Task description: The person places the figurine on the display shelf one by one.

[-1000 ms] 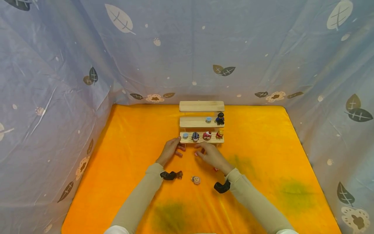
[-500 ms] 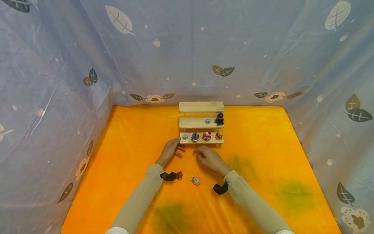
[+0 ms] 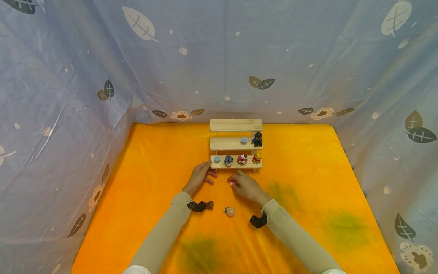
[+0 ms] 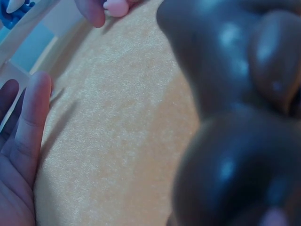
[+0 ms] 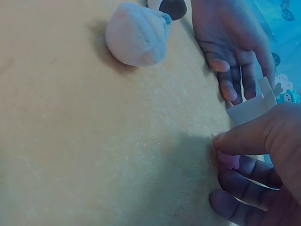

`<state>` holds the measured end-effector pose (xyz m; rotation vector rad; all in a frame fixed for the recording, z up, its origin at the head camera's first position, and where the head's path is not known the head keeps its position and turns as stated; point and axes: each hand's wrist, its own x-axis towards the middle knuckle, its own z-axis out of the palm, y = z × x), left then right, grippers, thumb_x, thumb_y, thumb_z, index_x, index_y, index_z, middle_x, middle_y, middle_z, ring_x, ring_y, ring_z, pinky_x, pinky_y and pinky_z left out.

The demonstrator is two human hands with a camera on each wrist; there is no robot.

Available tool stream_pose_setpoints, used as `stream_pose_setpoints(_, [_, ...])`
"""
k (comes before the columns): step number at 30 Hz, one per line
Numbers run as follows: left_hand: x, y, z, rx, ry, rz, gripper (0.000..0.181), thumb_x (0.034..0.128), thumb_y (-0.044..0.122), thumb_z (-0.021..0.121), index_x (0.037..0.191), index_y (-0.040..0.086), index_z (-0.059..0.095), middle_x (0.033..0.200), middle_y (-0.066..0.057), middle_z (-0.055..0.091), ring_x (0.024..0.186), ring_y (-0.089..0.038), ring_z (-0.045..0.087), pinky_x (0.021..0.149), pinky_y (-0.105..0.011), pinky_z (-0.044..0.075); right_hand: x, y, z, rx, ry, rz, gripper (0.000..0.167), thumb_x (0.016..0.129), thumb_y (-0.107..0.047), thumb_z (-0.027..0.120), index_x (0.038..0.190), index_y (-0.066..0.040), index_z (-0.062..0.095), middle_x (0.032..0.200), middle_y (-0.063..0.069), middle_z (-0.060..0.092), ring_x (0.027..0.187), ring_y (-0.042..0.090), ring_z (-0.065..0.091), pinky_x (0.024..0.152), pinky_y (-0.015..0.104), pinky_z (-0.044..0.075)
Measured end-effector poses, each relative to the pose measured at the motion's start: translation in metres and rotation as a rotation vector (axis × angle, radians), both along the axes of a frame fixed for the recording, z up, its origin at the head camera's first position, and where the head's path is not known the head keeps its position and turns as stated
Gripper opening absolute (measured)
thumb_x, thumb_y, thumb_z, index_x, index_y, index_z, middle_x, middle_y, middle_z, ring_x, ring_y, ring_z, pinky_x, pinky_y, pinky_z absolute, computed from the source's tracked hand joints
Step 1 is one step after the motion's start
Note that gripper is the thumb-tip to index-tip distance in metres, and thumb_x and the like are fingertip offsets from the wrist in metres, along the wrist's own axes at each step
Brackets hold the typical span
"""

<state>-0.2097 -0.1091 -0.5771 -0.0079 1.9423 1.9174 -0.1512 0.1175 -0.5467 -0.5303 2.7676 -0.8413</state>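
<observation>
In the head view my right hand (image 3: 248,186) pinches a small pink piece (image 3: 232,183) between thumb and fingers, just in front of the wooden tiered shelf (image 3: 236,125). The right wrist view shows the pink piece (image 5: 229,161) mostly covered by the thumb and fingers, so its kind cannot be told. My left hand (image 3: 198,177) touches the left end of the shelf's lowest tier, fingers extended and thumb apart. On that tier stand a light blue piece (image 3: 217,160), a grey-purple figurine (image 3: 228,160), a red-and-white one (image 3: 242,159) and a yellow-and-red one (image 3: 257,158).
A dark-haired figurine (image 3: 257,140) and another light blue piece (image 3: 244,140) occupy the middle tier. On the orange cloth (image 3: 164,152) lie a pale figurine (image 3: 229,211) and a brown figurine (image 3: 210,205) by the left wrist. Patterned curtains (image 3: 219,57) enclose the cloth.
The right hand has drawn slightly back from the shelf, and the pink piece now shows between its fingertips. A small red thing seen earlier by the right wrist is hidden. The left hand stays put.
</observation>
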Motion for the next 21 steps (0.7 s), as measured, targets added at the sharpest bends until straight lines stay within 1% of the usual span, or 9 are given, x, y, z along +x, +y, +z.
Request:
stream_pose_setpoints(4, [-0.001,-0.001,-0.001,-0.001,-0.006,0.002,0.057,0.1023,0.055,0.052,0.107,0.000,0.066,0.087,-0.010,0.072,0.062,-0.016,0.069,0.063,-0.033,0.064,0.000,0.001,-0.001,-0.004,0.020,0.004,0.015,0.098,-0.013,0.067,0.111,-0.009,0.074,0.102,0.003,0.059,0.085,0.013,0.053,0.081,0.034,0.054])
stream_pose_setpoints(7, [-0.001,0.000,-0.001,-0.002,-0.013,0.005,0.055,0.1033,0.054,0.051,0.106,0.000,0.066,0.086,-0.010,0.072,0.062,-0.016,0.069,0.062,-0.033,0.064,0.000,0.002,-0.001,-0.026,0.022,0.004,0.013,0.098,-0.012,0.067,0.109,-0.008,0.073,0.102,0.004,0.061,0.086,0.014,0.056,0.083,0.036,0.055])
stream_pose_setpoints(11, [0.000,0.000,0.000,-0.012,-0.015,0.007,0.055,0.1037,0.053,0.050,0.106,0.000,0.066,0.085,-0.008,0.072,0.060,-0.016,0.069,0.062,-0.034,0.064,0.001,0.004,-0.002,-0.087,-0.021,-0.030,0.011,0.099,-0.013,0.066,0.108,-0.010,0.071,0.104,0.005,0.065,0.091,0.016,0.060,0.088,0.038,0.056])
stream_pose_setpoints(17, [0.001,0.000,0.001,-0.013,-0.023,0.002,0.055,0.1041,0.053,0.050,0.107,0.000,0.066,0.085,-0.008,0.071,0.058,-0.016,0.069,0.064,-0.036,0.065,0.004,0.008,-0.005,-0.204,-0.080,-0.090,0.011,0.099,-0.007,0.064,0.109,-0.009,0.069,0.107,0.008,0.068,0.096,0.019,0.062,0.091,0.041,0.056])
stream_pose_setpoints(20, [0.001,0.000,0.001,-0.027,-0.019,-0.001,0.056,0.1040,0.054,0.049,0.108,0.001,0.066,0.085,-0.008,0.071,0.057,-0.016,0.069,0.066,-0.036,0.065,0.006,0.011,-0.006,-0.240,-0.103,-0.115,0.014,0.098,-0.005,0.064,0.111,-0.009,0.068,0.108,0.008,0.069,0.097,0.018,0.061,0.092,0.039,0.055])
stream_pose_setpoints(21, [0.001,0.000,0.001,-0.032,-0.016,0.000,0.056,0.1040,0.054,0.049,0.109,0.001,0.067,0.085,-0.008,0.071,0.056,-0.016,0.069,0.067,-0.036,0.065,0.006,0.011,-0.007,-0.250,-0.111,-0.127,0.015,0.098,-0.004,0.064,0.112,-0.008,0.067,0.108,0.008,0.069,0.095,0.018,0.061,0.090,0.038,0.055])
